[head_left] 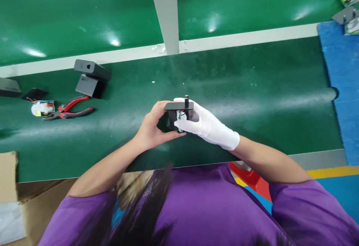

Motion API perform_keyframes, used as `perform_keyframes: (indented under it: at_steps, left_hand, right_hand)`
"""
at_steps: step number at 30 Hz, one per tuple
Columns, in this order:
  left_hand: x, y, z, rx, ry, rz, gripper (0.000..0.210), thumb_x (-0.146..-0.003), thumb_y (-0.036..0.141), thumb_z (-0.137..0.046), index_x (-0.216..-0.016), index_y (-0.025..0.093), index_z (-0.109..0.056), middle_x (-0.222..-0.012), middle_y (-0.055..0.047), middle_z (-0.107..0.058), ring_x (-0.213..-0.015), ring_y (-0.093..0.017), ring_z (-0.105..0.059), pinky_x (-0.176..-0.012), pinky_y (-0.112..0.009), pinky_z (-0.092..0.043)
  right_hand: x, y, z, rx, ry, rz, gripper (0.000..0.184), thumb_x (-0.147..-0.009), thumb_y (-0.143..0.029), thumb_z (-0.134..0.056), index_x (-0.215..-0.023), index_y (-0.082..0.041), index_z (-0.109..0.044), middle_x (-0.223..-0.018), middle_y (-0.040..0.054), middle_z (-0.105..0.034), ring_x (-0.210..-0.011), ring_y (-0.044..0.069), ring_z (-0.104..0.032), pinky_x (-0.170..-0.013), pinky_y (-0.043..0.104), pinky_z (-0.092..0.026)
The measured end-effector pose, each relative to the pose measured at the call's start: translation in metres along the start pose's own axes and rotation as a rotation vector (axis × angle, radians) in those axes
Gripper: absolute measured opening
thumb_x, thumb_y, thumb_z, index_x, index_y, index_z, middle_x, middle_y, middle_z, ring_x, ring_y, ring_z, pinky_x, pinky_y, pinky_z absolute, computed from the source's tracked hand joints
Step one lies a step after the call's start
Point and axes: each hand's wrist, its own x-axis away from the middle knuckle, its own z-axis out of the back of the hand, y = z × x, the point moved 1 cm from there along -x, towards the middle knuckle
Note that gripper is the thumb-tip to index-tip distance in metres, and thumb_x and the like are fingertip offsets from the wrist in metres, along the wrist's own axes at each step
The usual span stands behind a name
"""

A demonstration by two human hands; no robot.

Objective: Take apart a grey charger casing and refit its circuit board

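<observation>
1. Nearest, at the bottom of the frame, a purple shirt [196, 208] and dark hair fill the view, with cardboard [11, 197] at lower left and red, yellow and blue shapes at lower right.
2. Just above, at frame centre, both hands meet over the green table [252, 100]. The bare left hand [153, 126] curls its fingers around the left side of a small black adapter [178, 111], thumb under it.
3. The right hand [207, 126], in a white glove, grips the adapter's right side, fingers closed on it; a pin sticks up from the adapter's top plate, and wiring shows inside.
4. Farther left on the table lie red-handled pliers [70, 109], beside a small white part [42, 108] and a flat black piece [34, 94].
5. Above the pliers, two black housings [92, 77] sit touching; another black box [8, 87] is cut by the left edge.
6. Beyond, a grey rail [238, 40] crosses the frame, with a grey post [166, 14] rising from it.
7. At upper right, a blue mat [342, 81] carries more parts [347, 14].
</observation>
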Motion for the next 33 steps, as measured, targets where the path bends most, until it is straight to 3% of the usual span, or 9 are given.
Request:
perform_keyframes:
  at_steps: [4,8,11,14,21,27,33]
  left_hand:
    - [0.003,-0.005,-0.002,0.107,0.012,0.101,0.064,-0.065,0.040,-0.088,-0.120,0.023,-0.060,-0.114,-0.007,-0.067,-0.108,-0.023,-0.064,-0.094,-0.038,-0.053]
    - [-0.004,-0.004,0.001,0.475,-0.083,0.268,0.062,-0.069,0.042,-0.084,-0.123,0.027,-0.059,-0.125,-0.009,-0.064,-0.113,-0.025,-0.062,-0.088,-0.036,-0.056]
    - [-0.010,0.000,0.003,0.623,-0.070,0.452,0.047,-0.072,0.045,-0.079,-0.113,0.024,-0.065,-0.115,-0.007,-0.067,-0.091,-0.019,-0.065,-0.072,-0.029,-0.055]
    - [-0.014,0.003,0.004,0.618,-0.019,0.574,0.040,-0.072,0.041,-0.079,-0.105,0.022,-0.066,-0.098,-0.003,-0.069,-0.073,-0.012,-0.061,-0.065,-0.025,-0.053]
    - [-0.015,-0.001,0.001,0.592,0.031,0.531,0.040,-0.068,0.034,-0.080,-0.103,0.022,-0.066,-0.100,-0.003,-0.067,-0.076,-0.014,-0.063,-0.066,-0.026,-0.054]
    - [-0.013,-0.006,-0.004,0.570,0.063,0.505,0.038,-0.070,0.034,-0.077,-0.105,0.023,-0.065,-0.098,-0.002,-0.067,-0.077,-0.013,-0.063,-0.068,-0.026,-0.055]
    - [-0.017,-0.011,-0.008,0.626,0.102,0.525,0.045,-0.064,0.032,-0.077,-0.106,0.021,-0.065,-0.096,-0.002,-0.071,-0.078,-0.015,-0.064,-0.073,-0.029,-0.055]
  right_hand:
    - [-0.002,0.003,0.000,0.009,0.026,0.032,0.058,-0.075,-0.037,-0.073,-0.127,-0.021,-0.053,-0.104,0.0020,-0.064,-0.097,0.019,-0.061,-0.090,0.036,-0.051]
    - [-0.006,0.008,0.003,0.085,0.067,0.077,0.064,-0.077,-0.037,-0.071,-0.135,-0.021,-0.049,-0.099,0.0005,-0.066,-0.091,0.018,-0.062,-0.087,0.036,-0.052]
    - [-0.007,0.012,0.003,0.227,0.116,0.086,0.070,-0.077,-0.038,-0.071,-0.140,-0.020,-0.047,-0.095,0.0001,-0.067,-0.086,0.018,-0.064,-0.086,0.037,-0.054]
    - [-0.007,0.012,0.002,0.342,0.111,0.143,0.064,-0.080,-0.039,-0.069,-0.137,-0.019,-0.052,-0.108,0.0036,-0.068,-0.093,0.019,-0.064,-0.092,0.038,-0.053]
    - [-0.006,0.010,0.002,0.502,0.102,0.238,0.063,-0.085,-0.040,-0.064,-0.141,-0.017,-0.049,-0.114,0.0066,-0.068,-0.097,0.021,-0.064,-0.094,0.042,-0.053]
    - [-0.007,0.012,0.001,0.495,0.096,0.261,0.062,-0.089,-0.040,-0.059,-0.144,-0.016,-0.044,-0.138,0.0107,-0.059,-0.124,0.024,-0.058,-0.107,0.042,-0.047]
    - [-0.012,0.015,0.007,0.483,0.086,0.222,0.068,-0.088,-0.046,-0.059,-0.147,-0.016,-0.042,-0.139,0.0122,-0.058,-0.121,0.025,-0.060,-0.108,0.045,-0.045]
